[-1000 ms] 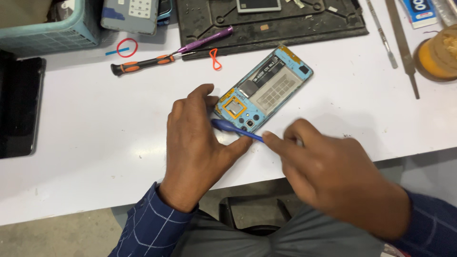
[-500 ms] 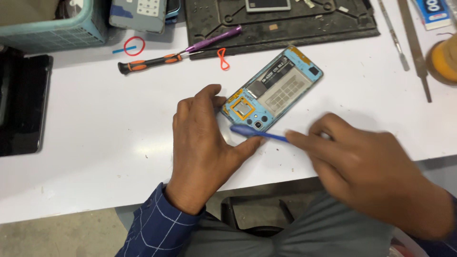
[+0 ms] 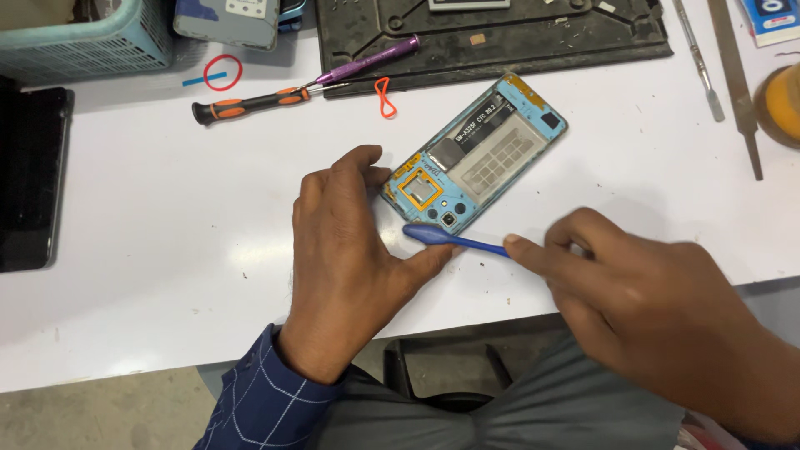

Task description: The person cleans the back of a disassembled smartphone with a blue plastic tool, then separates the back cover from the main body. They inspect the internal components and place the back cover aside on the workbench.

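Pinching a blue pry tool [image 3: 454,240], the right hand [image 3: 658,308] sets its spoon tip at the near corner of the opened phone [image 3: 475,154], which lies back-off on the white desk [image 3: 167,250]. The left hand [image 3: 350,250] lies flat beside it, fingers [image 3: 367,167] spread to steady that end. A slip could gouge the exposed camera parts. An orange-handled screwdriver [image 3: 250,104], black mat [image 3: 492,37] and metal tools [image 3: 733,79] lie well apart.
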Demonstrator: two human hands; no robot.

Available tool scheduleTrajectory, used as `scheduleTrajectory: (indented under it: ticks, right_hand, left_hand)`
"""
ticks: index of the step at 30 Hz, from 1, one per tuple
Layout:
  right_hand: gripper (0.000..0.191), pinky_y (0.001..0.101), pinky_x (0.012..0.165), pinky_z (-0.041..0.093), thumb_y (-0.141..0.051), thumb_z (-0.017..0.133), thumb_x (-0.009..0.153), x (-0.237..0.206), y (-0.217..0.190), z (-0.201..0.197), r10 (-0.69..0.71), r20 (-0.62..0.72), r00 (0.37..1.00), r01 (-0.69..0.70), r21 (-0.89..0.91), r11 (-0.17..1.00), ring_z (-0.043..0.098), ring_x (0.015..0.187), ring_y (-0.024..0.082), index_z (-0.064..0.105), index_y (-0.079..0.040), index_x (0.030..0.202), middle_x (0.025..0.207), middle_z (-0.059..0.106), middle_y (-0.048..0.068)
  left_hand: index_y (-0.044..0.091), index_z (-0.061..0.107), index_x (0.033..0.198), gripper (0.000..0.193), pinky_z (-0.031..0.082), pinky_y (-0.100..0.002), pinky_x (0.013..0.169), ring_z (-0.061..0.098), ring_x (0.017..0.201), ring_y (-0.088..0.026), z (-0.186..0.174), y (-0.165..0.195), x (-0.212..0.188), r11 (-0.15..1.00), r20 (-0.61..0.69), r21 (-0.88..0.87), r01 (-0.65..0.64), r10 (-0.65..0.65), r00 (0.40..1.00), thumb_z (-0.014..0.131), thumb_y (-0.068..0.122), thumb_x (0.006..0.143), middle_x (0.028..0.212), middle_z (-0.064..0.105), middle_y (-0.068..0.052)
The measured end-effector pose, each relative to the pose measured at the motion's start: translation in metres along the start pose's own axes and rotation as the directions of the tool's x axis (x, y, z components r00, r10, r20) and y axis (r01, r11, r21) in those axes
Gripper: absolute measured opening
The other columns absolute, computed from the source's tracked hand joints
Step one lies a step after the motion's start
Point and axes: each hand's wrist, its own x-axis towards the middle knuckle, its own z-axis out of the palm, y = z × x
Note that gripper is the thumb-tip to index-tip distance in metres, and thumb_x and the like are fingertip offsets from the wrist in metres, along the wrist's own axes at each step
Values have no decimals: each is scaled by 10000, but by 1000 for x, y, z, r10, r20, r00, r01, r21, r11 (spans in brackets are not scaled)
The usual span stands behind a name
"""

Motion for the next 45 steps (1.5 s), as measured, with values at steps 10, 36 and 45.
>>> scheduleTrajectory:
  ticks: [10,36,45]
  right_hand:
    - [487,369,504,521,-53,684,820,21,2,5,6,-170,985,-3,15,1000,638,582,238,654,-62,1306,916,609,104]
    - [454,294,456,483,-119,691,820,-15,-8,10,7,-143,990,-10,-21,1000,633,546,139,709,-112,1274,959,674,34]
    - [444,287,459,479,-127,689,820,-24,-7,15,6,-150,989,-6,-2,1000,640,557,130,710,-110,1263,947,673,30]
  left_hand:
    - [-22,466,1345,962,424,-445,949,536,1078,-322,-1,1,0,1000,7,-2,5,-5,1000,981,312,605,1151,664,-140]
    - [29,663,1102,694,433,-442,884,538,1015,-322,-5,0,0,999,27,35,-34,33,999,949,416,602,1061,632,-108]
    - [11,700,1067,639,452,-426,881,540,1031,-312,-6,1,1,998,17,-10,-59,59,998,942,383,607,1082,630,-102]
